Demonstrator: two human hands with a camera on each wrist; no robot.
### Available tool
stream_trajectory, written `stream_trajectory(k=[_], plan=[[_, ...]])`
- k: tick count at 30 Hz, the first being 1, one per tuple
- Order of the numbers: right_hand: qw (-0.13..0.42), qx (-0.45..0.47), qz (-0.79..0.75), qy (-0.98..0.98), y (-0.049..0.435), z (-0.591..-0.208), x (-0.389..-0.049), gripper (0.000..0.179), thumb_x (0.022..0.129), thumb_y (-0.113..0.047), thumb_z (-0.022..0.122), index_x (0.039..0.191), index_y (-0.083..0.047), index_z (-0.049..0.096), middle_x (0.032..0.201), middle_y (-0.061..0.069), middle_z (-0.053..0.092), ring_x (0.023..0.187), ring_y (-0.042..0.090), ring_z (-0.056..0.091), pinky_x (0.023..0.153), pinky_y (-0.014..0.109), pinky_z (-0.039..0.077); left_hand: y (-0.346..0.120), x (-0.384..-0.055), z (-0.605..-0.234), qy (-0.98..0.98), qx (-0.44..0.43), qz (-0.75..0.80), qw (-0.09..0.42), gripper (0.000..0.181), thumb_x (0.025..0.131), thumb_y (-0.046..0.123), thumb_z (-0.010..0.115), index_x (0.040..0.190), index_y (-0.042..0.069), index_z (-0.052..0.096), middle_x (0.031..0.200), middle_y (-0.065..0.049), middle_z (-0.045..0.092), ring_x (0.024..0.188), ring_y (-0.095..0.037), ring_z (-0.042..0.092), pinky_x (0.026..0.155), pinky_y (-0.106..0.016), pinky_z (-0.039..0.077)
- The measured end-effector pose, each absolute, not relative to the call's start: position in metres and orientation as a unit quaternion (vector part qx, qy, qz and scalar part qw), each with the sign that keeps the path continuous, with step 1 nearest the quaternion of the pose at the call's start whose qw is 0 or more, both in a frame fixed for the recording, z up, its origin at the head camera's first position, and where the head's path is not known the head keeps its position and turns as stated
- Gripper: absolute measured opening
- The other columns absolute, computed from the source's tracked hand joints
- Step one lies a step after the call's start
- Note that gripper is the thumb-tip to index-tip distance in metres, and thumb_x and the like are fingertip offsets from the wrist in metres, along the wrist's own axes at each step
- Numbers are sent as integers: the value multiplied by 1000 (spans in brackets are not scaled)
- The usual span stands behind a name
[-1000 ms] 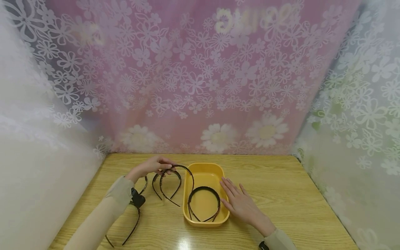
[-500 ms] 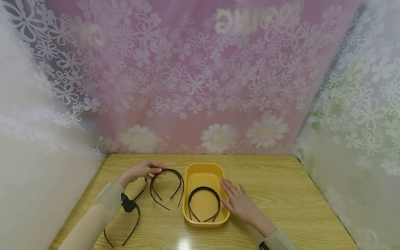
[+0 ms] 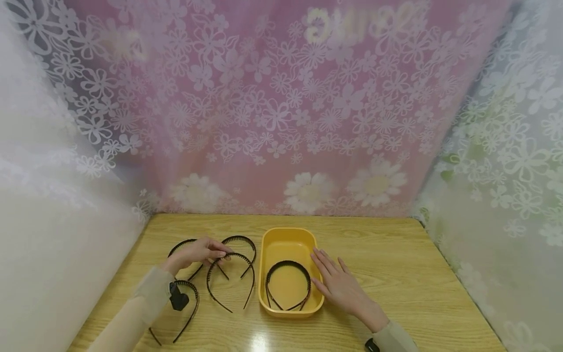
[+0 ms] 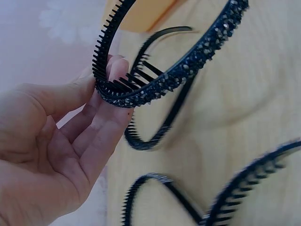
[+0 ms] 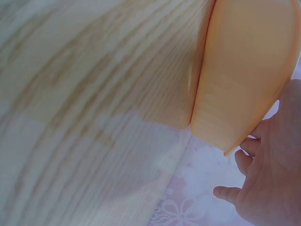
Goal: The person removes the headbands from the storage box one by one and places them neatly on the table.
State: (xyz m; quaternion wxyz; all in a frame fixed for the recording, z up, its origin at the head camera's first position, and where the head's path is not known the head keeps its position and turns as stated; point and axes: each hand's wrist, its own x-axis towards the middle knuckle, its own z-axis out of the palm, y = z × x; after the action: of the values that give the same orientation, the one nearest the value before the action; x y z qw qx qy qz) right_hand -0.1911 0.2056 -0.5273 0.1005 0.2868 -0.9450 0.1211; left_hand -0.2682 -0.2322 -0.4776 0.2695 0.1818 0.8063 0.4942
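Observation:
My left hand (image 3: 204,250) pinches a black toothed headband (image 4: 183,68) near the top of its arch, between thumb and fingers. Dark sparkling stones cover its outer side in the left wrist view. It is held left of a yellow tray (image 3: 289,235), in front of another headband (image 3: 238,237) on the table. My right hand (image 3: 340,286) lies against the tray's right side with straight fingers; in the right wrist view they touch the rim. Inside the tray's near half, what looks like more than one overlapping headband (image 3: 288,262) rests, ends toward me.
A headband (image 3: 180,243) lies partly hidden behind my left hand and forearm. Nearer to me on the left is one more headband (image 3: 197,298), partly covered by the wrist camera. Flowered curtains (image 3: 281,117) enclose the wooden table (image 3: 396,264) at the back and sides.
The left hand has carried its headband leftward, away from the tray's left edge, then lowered it toward me, in front of the headband behind. The right hand keeps its place at the tray.

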Motion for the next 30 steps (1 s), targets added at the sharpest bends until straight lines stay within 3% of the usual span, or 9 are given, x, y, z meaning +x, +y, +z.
stream_trajectory(k=[3, 9, 15, 20, 23, 27, 30], plan=[[102, 289, 121, -944, 206, -529, -192, 67, 104, -34, 58, 159, -6, 33, 165, 10, 31, 150, 30, 31, 111, 69, 31, -230, -264, -487, 802, 188, 493, 279, 32, 106, 13, 55, 132, 0, 66, 114, -27, 69, 97, -46, 66, 74, -47, 57], [103, 288, 122, -944, 207, -529, -192, 67, 103, -33, 59, 159, -6, 33, 164, 10, 31, 150, 29, 31, 112, 69, 30, -224, -258, -500, 790, 191, 500, 299, 30, 104, 10, 57, 129, -1, 68, 115, -22, 72, 94, -38, 72, 62, -32, 53], [99, 286, 121, -945, 206, -527, -192, 67, 104, -32, 59, 159, -6, 32, 165, 10, 30, 151, 29, 30, 113, 68, 29, -220, -254, -506, 784, 193, 500, 314, 28, 103, 7, 58, 126, -5, 69, 111, -22, 73, 92, -35, 73, 71, -35, 60], [100, 289, 129, -944, 205, -526, -191, 67, 103, -32, 59, 159, -5, 33, 165, 10, 30, 151, 30, 31, 113, 68, 29, -218, -251, -506, 813, 201, 457, 299, 26, 103, 16, 61, 121, 3, 74, 101, -17, 75, 78, -21, 69, 60, -29, 52], [106, 290, 128, -942, 205, -527, -192, 67, 103, -32, 59, 158, -5, 34, 165, 11, 31, 150, 31, 32, 112, 69, 30, -217, -249, -505, 833, 220, 426, 276, 25, 100, 19, 66, 119, 6, 76, 107, -15, 75, 82, -11, 66, 63, -26, 50], [109, 291, 129, -942, 206, -528, -192, 66, 104, -34, 58, 158, -5, 34, 164, 11, 31, 149, 31, 33, 111, 69, 31, -217, -246, -505, 847, 255, 401, 238, 25, 95, 16, 72, 117, 4, 77, 118, -13, 73, 94, -12, 70, 75, -26, 57], [107, 289, 128, -943, 206, -527, -192, 66, 104, -35, 57, 159, -6, 34, 165, 10, 30, 150, 31, 32, 111, 69, 30, -216, -246, -509, 851, 265, 396, 220, 23, 93, 15, 75, 114, 5, 78, 114, -12, 75, 86, -15, 71, 71, -26, 57]])
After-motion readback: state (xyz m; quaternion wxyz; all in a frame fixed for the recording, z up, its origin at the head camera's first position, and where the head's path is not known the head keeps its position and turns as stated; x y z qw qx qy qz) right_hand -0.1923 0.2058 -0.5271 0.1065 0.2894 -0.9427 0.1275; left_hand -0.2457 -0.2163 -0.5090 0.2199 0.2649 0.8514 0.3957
